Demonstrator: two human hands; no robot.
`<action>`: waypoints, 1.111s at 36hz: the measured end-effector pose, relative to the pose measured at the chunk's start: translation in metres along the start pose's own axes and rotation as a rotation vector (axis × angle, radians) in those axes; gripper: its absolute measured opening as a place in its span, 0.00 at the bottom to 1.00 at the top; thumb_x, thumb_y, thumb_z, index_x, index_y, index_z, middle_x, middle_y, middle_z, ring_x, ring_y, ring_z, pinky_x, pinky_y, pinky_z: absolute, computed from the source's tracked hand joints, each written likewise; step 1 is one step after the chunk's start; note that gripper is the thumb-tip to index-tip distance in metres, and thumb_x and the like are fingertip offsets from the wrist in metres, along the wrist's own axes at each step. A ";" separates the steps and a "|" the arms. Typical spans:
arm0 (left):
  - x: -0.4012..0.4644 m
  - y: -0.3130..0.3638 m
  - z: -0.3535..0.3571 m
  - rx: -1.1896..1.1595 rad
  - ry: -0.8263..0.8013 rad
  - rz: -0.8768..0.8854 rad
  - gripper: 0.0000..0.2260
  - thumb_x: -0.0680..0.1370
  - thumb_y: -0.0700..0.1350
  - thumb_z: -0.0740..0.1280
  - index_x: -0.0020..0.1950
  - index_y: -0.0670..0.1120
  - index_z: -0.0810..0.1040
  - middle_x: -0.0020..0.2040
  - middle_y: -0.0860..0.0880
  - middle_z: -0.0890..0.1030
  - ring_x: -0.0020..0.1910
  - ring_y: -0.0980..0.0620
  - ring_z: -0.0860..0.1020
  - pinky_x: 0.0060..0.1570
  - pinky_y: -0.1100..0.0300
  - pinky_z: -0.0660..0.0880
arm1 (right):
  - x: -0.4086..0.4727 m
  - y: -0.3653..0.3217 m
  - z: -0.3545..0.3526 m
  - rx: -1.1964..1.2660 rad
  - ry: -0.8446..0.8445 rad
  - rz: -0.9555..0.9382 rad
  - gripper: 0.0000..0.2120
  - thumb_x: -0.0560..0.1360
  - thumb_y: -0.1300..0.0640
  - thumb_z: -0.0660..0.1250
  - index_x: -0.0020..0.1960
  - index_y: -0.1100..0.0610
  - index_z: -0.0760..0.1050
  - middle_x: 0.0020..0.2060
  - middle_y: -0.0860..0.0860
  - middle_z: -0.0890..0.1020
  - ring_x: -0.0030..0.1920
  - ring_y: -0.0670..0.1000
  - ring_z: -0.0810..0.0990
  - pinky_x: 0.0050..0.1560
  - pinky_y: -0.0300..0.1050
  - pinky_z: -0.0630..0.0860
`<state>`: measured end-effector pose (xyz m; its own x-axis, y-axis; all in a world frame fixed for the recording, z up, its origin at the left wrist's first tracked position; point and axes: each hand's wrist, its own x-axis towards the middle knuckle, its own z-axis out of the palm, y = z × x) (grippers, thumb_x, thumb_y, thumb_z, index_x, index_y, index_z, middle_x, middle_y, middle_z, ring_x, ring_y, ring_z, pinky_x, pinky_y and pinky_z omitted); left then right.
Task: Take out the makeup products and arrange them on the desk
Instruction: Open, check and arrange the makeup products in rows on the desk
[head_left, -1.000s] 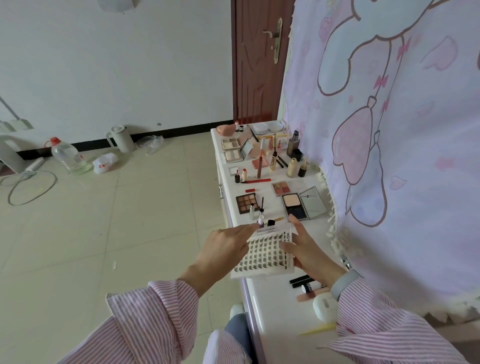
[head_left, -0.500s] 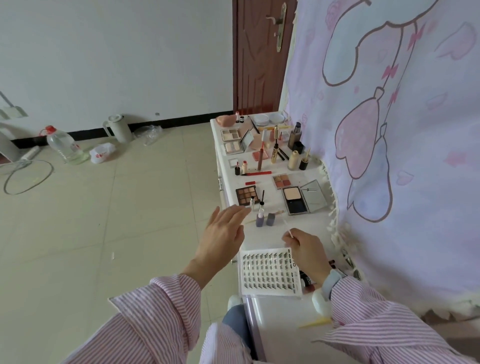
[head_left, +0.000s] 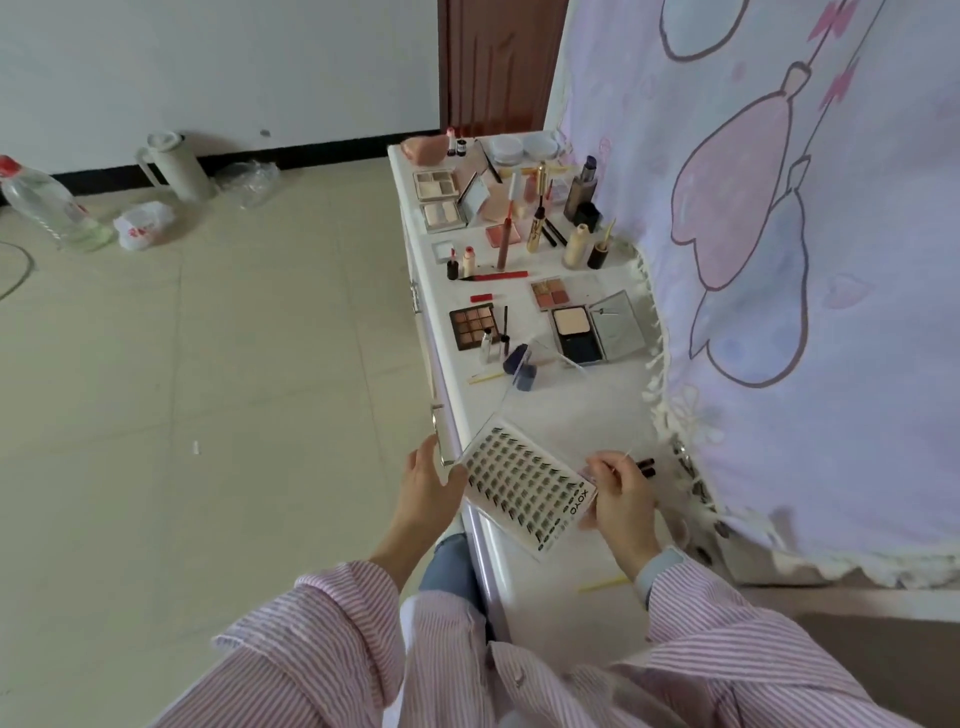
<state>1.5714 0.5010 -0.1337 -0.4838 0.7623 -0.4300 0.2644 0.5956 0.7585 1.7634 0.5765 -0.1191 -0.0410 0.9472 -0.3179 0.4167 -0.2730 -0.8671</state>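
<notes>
Your left hand (head_left: 428, 480) touches the lash tray (head_left: 527, 491) at its near-left corner, fingers loosely curved around the edge, steadying it on the surface (head_left: 571, 410). Your right hand (head_left: 621, 491) has its grip pinched together on the tray's right end, apparently on its clear lid, probably to square it. Beyond, the open powder compact (head_left: 592, 327) and brown eyeshadow palette (head_left: 474, 325) lie in rows, so every shade shows.

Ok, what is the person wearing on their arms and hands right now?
Both arms wear loose long sleeves with fine pink and white stripes, ending before the wrists. The right wrist carries a pale grey-blue band. The left hand and right hand are bare, with no gloves.
</notes>
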 end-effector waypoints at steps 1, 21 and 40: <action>0.003 0.002 0.002 -0.003 -0.002 0.003 0.25 0.80 0.45 0.60 0.75 0.42 0.56 0.73 0.42 0.60 0.69 0.44 0.65 0.68 0.50 0.64 | 0.001 0.000 -0.002 0.026 0.027 0.003 0.10 0.78 0.62 0.59 0.43 0.50 0.72 0.45 0.56 0.79 0.37 0.51 0.77 0.32 0.52 0.78; 0.084 0.045 0.023 0.089 -0.001 0.107 0.20 0.78 0.42 0.61 0.71 0.43 0.65 0.68 0.43 0.66 0.65 0.45 0.69 0.61 0.53 0.70 | 0.038 -0.022 -0.019 -0.108 0.504 0.063 0.09 0.78 0.67 0.56 0.53 0.69 0.73 0.49 0.63 0.78 0.49 0.56 0.74 0.46 0.37 0.63; 0.180 0.032 0.008 -0.513 0.033 -0.071 0.11 0.80 0.45 0.51 0.55 0.52 0.71 0.46 0.50 0.76 0.43 0.53 0.75 0.43 0.59 0.76 | 0.065 -0.014 0.006 -0.002 0.451 0.276 0.04 0.78 0.63 0.59 0.50 0.56 0.71 0.46 0.54 0.77 0.46 0.55 0.78 0.42 0.47 0.76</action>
<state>1.4991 0.6590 -0.1906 -0.5136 0.7115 -0.4796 -0.2089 0.4385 0.8741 1.7497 0.6408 -0.1298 0.4650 0.8185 -0.3375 0.3587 -0.5227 -0.7734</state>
